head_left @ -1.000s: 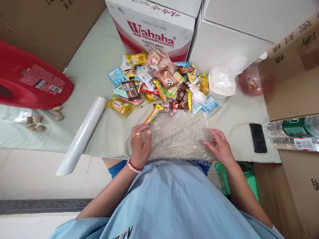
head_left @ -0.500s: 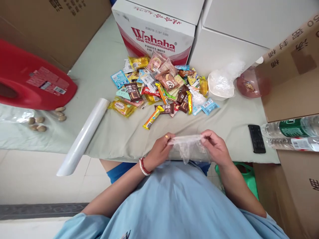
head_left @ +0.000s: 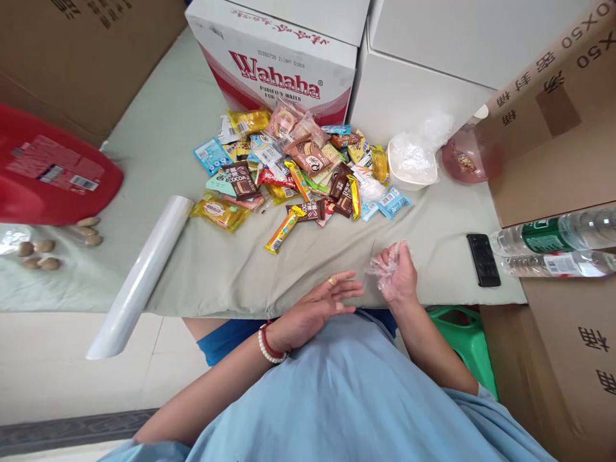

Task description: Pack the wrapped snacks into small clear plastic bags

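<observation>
Bunched up in my right hand (head_left: 402,274) is a thin, clear piece of plastic (head_left: 384,266), possibly a bag or cover; the fingers are closed round it. My left hand (head_left: 320,305) hangs at the table's front edge with its fingers spread and nothing in them. Beyond both hands lies a heap of wrapped snacks, among them a yellow snack bar (head_left: 285,230) nearest me, a brown cocoa packet (head_left: 239,180) and a blue packet (head_left: 394,203). A white bowl (head_left: 412,179) stands to the right of the heap, with crumpled clear plastic (head_left: 412,153) in it.
A white roll (head_left: 139,276) overhangs the front edge at left, near a red jug (head_left: 58,170) and several brown nuts (head_left: 44,246). A Wahaha carton (head_left: 274,74) stands behind the snacks. On the right are a black phone (head_left: 483,260), two bottles (head_left: 548,236) and a pink container (head_left: 464,160).
The clear plastic, stretched between both hands before, is now crumpled in my right hand. My left hand has let go and opened. The whole view has shifted slightly.
</observation>
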The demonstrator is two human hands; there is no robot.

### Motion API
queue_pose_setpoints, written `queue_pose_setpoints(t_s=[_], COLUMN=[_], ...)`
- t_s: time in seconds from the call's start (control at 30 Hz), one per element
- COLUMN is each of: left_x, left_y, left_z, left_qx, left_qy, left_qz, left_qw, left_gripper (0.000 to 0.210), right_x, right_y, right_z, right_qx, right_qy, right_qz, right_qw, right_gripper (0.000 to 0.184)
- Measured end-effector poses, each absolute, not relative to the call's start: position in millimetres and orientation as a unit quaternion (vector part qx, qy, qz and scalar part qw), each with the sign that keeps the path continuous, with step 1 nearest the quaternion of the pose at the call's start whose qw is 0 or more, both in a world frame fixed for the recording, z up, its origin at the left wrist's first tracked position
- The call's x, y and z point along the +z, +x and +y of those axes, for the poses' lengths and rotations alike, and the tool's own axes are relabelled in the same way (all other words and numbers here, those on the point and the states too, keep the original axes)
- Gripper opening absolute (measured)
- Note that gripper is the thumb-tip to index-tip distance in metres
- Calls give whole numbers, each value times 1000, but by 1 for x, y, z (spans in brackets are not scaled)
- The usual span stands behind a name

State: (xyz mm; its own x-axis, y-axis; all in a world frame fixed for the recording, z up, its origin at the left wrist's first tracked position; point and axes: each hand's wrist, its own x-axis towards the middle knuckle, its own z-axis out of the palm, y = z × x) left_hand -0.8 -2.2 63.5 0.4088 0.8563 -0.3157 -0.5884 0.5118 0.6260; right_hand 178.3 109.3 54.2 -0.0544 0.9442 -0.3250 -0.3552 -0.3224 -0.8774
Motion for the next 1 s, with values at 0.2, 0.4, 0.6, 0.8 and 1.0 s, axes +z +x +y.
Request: queue_pose_setpoints(t_s=[0.2,0.4,0.6,0.8,1.0], left_x=[54,47,49,43,27], left_y=[15,19,17,-13,-51], left_z=[8,16,9,6,-13], left_qx=[359,431,335,274,277], left_qy=[348,305,424,512,467], left_qz=[421,503,338,382,439], left_qw=[757,684,771,719,716], left_gripper=[39,23,24,52,44], right_x=[54,48,49,67,106], right_y=[153,151,195,313,419], right_z=[104,67,42,7,22], right_qx=[705,587,510,425,224], right_qy=[-472,-388,-417,-533,-631], right_qz=[-367,-661,-720,-732,-666], right_qw=[382,260,219,-22,-328], right_gripper=[46,43,48,39,59])
